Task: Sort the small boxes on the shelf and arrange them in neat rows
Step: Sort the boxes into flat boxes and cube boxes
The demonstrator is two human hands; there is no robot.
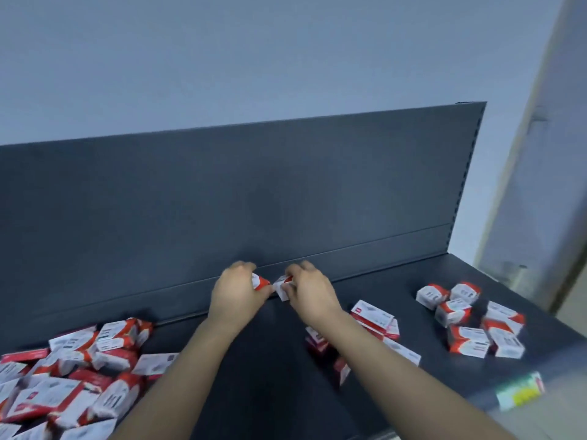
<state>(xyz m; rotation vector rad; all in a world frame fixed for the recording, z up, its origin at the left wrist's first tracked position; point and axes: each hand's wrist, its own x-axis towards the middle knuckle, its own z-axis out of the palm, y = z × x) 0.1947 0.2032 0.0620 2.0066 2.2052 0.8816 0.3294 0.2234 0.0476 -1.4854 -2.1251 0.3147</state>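
On the dark grey shelf (260,350) lie many small red-and-white boxes. My left hand (236,292) grips one small box (260,282) at the back of the shelf, close to the back panel. Beside it, my right hand (309,292) grips a second small box (281,289); the two boxes nearly touch. A big loose pile of boxes (73,376) fills the left front. A smaller heap (374,325) lies under my right forearm. Another cluster (470,322) sits at the right.
The shelf's upright back panel (222,192) rises behind my hands. A price label (519,393) is stuck on the front edge at the right. A pale wall is above, and a light door frame (540,154) stands at the far right.
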